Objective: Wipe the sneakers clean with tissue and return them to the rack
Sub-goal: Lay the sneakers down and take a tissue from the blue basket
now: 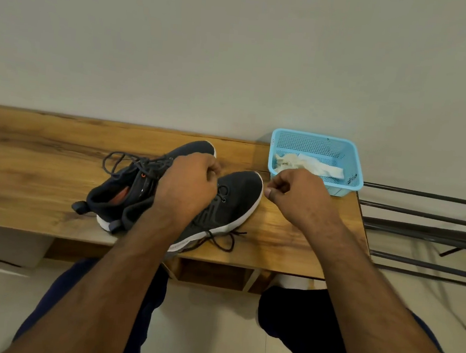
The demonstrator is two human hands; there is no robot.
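Knees by bench (pixel 30 139). L hand (pixel 186 186) curled on sneakers (pixel 232 202), grip unclear. R hand (pixel 295 195) loosely curled, empty, near basket (pixel 354 171). Wiping looks pending; next: take tissue (pixel 312 167).

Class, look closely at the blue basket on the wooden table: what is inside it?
Inside the blue basket lie crumpled white tissues, spread across its floor. The right hand covers the basket's near-left corner, so anything lying there cannot be seen.

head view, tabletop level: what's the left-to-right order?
Left sneaker → left hand → right sneaker → right hand → blue basket holding tissue → metal rack bars.
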